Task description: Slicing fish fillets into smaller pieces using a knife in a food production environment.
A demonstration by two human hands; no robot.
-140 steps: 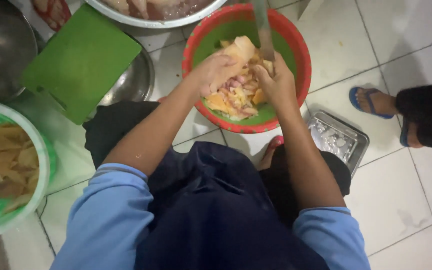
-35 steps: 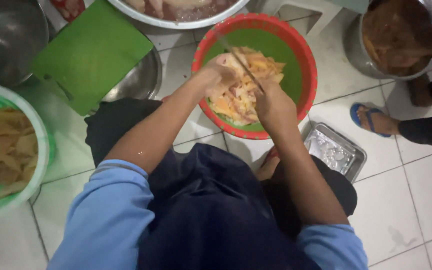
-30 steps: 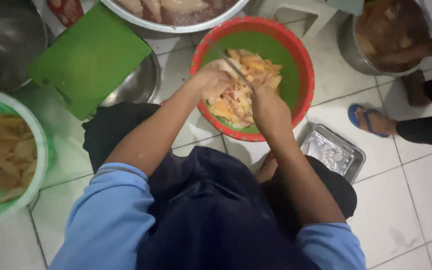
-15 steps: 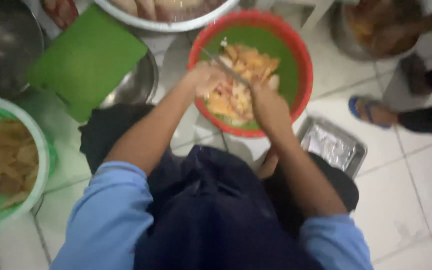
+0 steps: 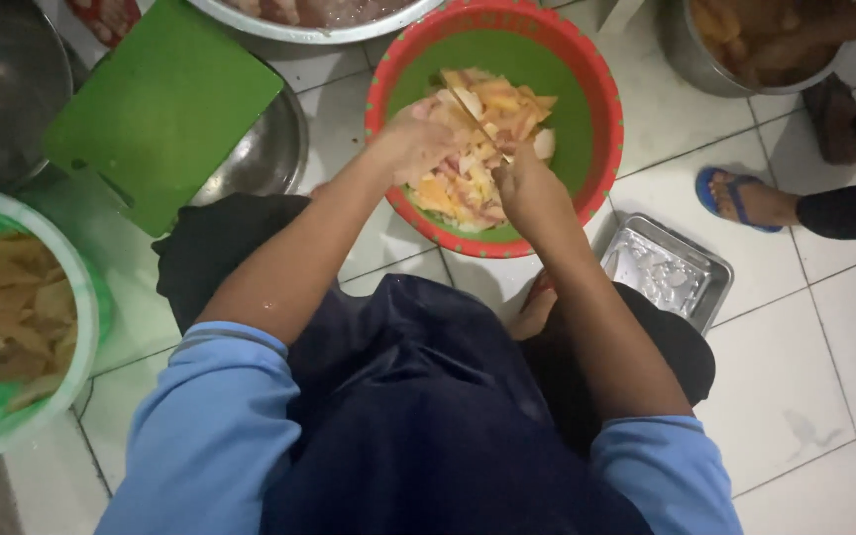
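Red-rimmed green bowl (image 5: pixel 587 99) of chicken pieces (image 5: pixel 468 159), left hand (image 5: pixel 413 149) gripping meat, right hand (image 5: pixel 527 188) fingers closed on knife (image 5: pixel 478 114), open tile beside

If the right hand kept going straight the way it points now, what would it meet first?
Most likely the pile of cut meat pieces in the red-rimmed green basin. The right hand points up into it; depth is unclear from above.

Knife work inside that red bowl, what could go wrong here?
1. The left hand holds the meat close to the knife in the right hand; a slip could cut it.
2. The red bowl sits loose on the tiled floor; it may shift.
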